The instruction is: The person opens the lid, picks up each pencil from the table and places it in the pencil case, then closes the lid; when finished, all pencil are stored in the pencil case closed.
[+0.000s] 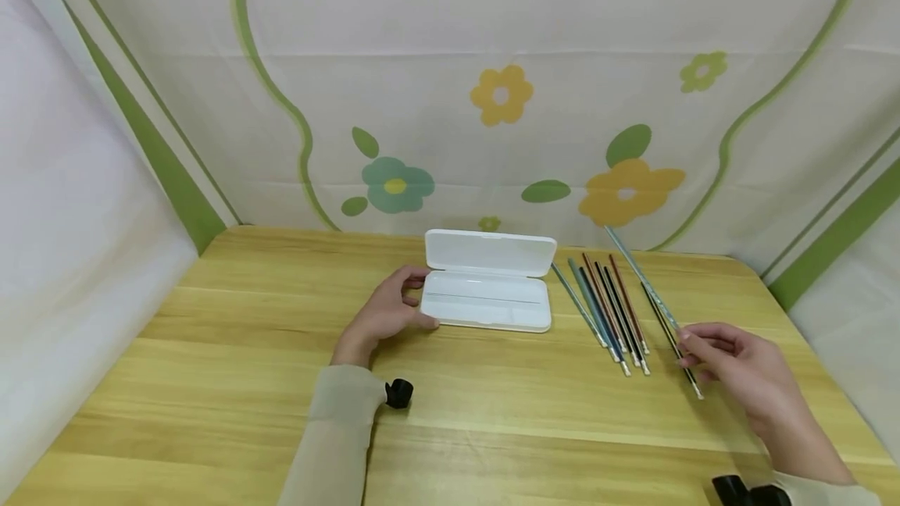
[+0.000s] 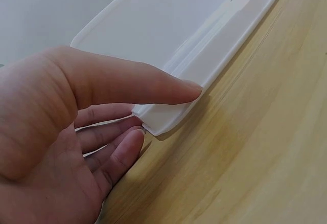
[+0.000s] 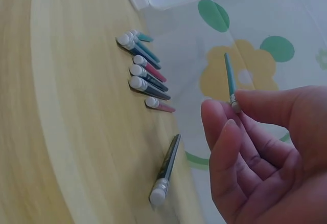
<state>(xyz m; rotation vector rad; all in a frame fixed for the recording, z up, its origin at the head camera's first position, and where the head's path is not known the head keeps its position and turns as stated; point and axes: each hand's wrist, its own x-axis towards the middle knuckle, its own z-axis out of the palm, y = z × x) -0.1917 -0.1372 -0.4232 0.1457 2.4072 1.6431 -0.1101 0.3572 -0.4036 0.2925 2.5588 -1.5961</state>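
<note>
A white pencil case (image 1: 485, 315) lies on the table with its lid (image 1: 491, 252) raised at the back. My left hand (image 1: 385, 309) holds its left end, thumb along the front edge and fingers at the end, as the left wrist view shows. My right hand (image 1: 755, 369) pinches a light teal pencil (image 1: 641, 276) near its white eraser, between thumb and fingertips. The pencil is raised, its other end pointing to the back wall. Below it on the table lies a black pencil (image 3: 166, 170), partly behind the right fingers in the head view.
Several teal, blue, red-brown and black pencils (image 1: 610, 311) lie side by side right of the case, erasers toward me. The wooden table (image 1: 232, 381) meets a flowered white cloth (image 1: 436, 84) at its back edge. Black wrist cameras sit on both wrists.
</note>
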